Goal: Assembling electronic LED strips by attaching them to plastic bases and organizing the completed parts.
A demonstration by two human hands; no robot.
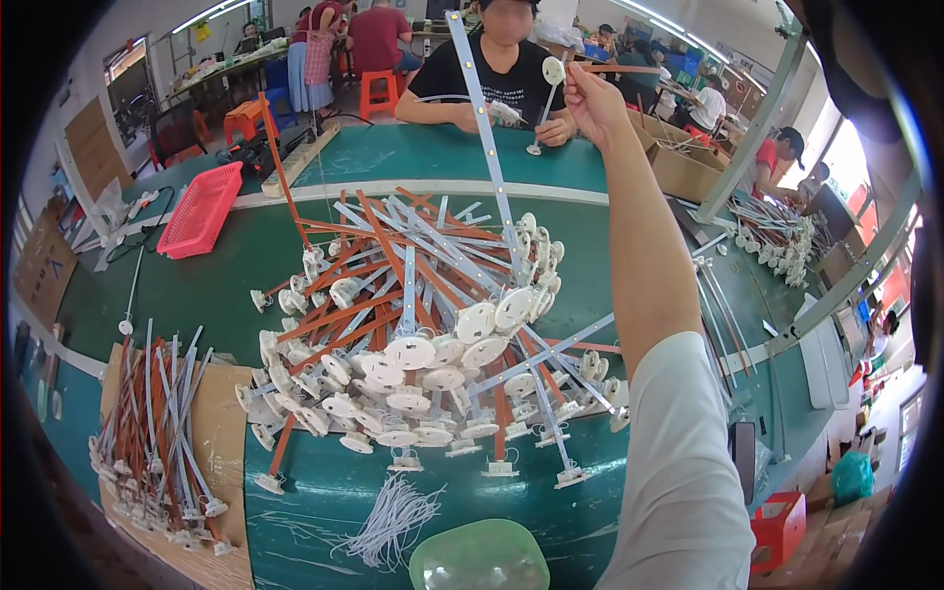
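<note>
My right hand is raised far over the green table, fingers shut on a thin orange strip with a white round socket at its end. Below my arm lies a big heap of orange and white strips with white round sockets. One long white strip rises slanted out of the heap toward the top of the view. My left hand is out of view.
A person in a black shirt sits across the table handling parts. A second bundle of strips lies on cardboard at the left. A pink basket, white wires, a green lid and a red box are around.
</note>
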